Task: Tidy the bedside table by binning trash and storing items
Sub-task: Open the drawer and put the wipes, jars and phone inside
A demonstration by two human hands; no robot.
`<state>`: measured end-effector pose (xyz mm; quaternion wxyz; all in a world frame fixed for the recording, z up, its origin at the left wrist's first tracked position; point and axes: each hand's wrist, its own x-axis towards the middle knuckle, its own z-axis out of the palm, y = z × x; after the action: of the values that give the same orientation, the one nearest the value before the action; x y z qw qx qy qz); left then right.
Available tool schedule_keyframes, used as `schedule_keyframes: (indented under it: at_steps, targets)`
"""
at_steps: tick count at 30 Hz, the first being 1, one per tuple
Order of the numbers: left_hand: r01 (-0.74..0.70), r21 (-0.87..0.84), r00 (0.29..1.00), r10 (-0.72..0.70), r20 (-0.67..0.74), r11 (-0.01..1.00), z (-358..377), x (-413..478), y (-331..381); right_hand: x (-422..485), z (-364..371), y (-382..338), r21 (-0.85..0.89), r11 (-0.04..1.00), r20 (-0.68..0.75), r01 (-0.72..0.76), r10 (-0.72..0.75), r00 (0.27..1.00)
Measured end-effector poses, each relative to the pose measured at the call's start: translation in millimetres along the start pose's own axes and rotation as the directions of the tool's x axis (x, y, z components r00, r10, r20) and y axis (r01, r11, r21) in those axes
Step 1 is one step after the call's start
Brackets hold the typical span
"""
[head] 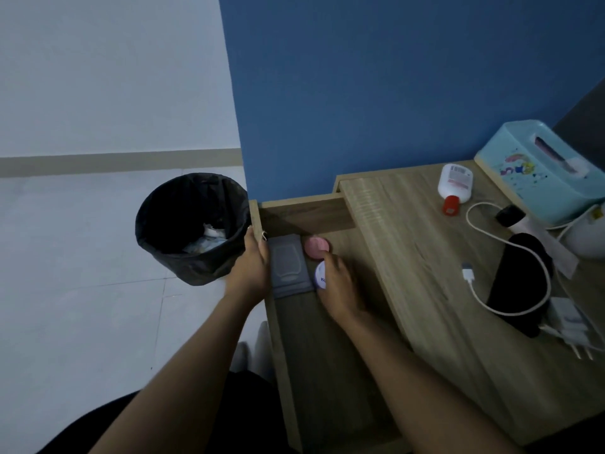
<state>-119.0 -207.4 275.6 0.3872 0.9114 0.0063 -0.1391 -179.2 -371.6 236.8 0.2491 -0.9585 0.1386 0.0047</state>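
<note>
The bedside table's drawer (304, 211) is pulled open to the left. Inside it lie a grey wipes pack (288, 267), a round pink jar (317, 246) and a white-and-blue round tin (320, 275). My right hand (340, 290) rests over the white-and-blue tin, fingers curled on it. At the drawer's left edge, my left hand (253, 263) grips the front panel beside the wipes pack. A black-lined bin (191, 227) stands on the floor to the left, with crumpled white trash inside.
On the tabletop (409, 257) lie a white bottle with a red cap (455, 186), a white charging cable (510, 253) with its plug, a black case (520, 283), a small black-capped bottle (510, 216) and a turquoise tissue box (540, 168). A blue wall stands behind.
</note>
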Motion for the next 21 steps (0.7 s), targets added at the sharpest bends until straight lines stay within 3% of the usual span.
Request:
schedule_keyframes:
  at_steps: [5, 13, 17, 21]
  targets:
    - [0.001, 0.007, 1.0, -0.001, 0.003, 1.0, 0.7, 1.4, 0.1, 13.1, 13.0, 2.4, 0.014, 0.999, 0.11, 0.031, -0.032, 0.993]
    - [0.005, 0.001, 1.0, -0.005, -0.001, 1.0, 1.8, 2.0, -5.9, 11.1, 14.5, -9.9, -0.055, 0.998, 0.079, -0.007, 0.011, 0.997]
    - [0.022, 0.005, 1.0, -0.022, -0.015, 1.0, 1.0, 3.6, -10.8, 3.8, -28.2, -37.9, 0.039, 0.996, -0.047, 0.079, -0.077, 0.996]
    - [0.041, 0.009, 0.999, -0.041, -0.013, 0.999, 1.7, 6.0, -14.3, -1.3, -91.1, -46.1, 0.097, 0.992, -0.223, 0.08, -0.057, 0.973]
